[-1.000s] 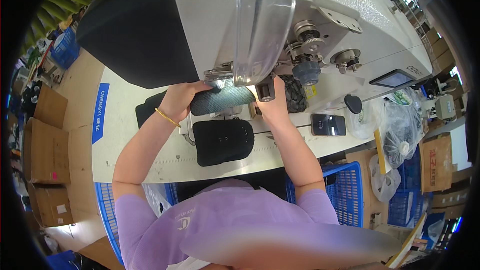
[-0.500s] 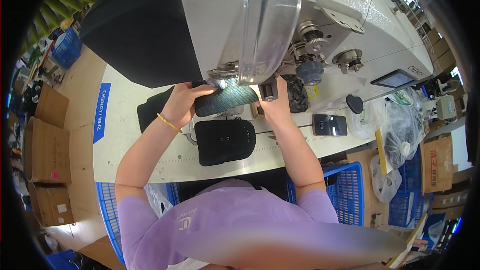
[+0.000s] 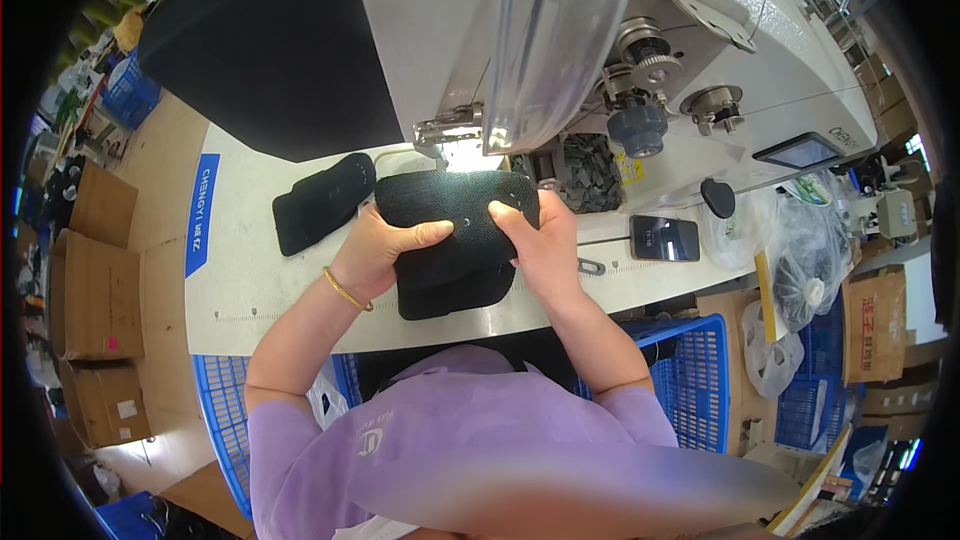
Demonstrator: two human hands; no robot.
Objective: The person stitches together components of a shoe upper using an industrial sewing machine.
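Note:
Between my two hands is a black textured fabric piece [image 3: 440, 198] with a few small pale marks, lifted just in front of the sewing machine's lit needle area [image 3: 470, 152]. My left hand [image 3: 375, 250] grips its left side, thumb on top. On its right side my right hand [image 3: 541, 240] pinches it, thumb also on top. Another black fabric piece [image 3: 450, 298] lies on the table below it, partly covered. To the left, a further black piece [image 3: 322, 205] rests flat beside the machine head.
Small grey bits fill a tray [image 3: 592, 175] right of the needle area. Thread snips [image 3: 592, 267], a phone [image 3: 664, 239] and clear plastic bags [image 3: 800, 260] are on the right. Blue baskets [image 3: 695, 380] stand under the table's front edge [image 3: 300, 348].
Both hands have drawn the fabric piece from under the needle area toward me. It now partly covers the piece on the table. The left-hand piece shows more fully.

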